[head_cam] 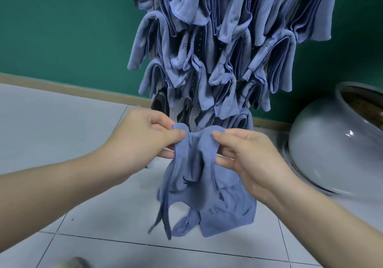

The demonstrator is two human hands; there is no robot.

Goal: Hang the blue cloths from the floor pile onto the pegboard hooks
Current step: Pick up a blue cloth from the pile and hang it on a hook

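I hold one blue cloth (199, 189) in front of me, hanging crumpled above the floor. My left hand (143, 141) pinches its top edge on the left between thumb and fingers. My right hand (246, 155) pinches the top edge on the right. The white pegboard (173, 113) stands just beyond, against the green wall. Many blue cloths (223, 45) hang on its hooks and cover most of it. Two black hooks (184, 110) show bare near the bottom left of the board. The floor pile is out of view.
A large grey ceramic pot (331, 149) stands on the floor at the right, close to my right hand. Pale floor tiles (62, 135) spread to the left. A grey object (72, 262) shows at the bottom edge.
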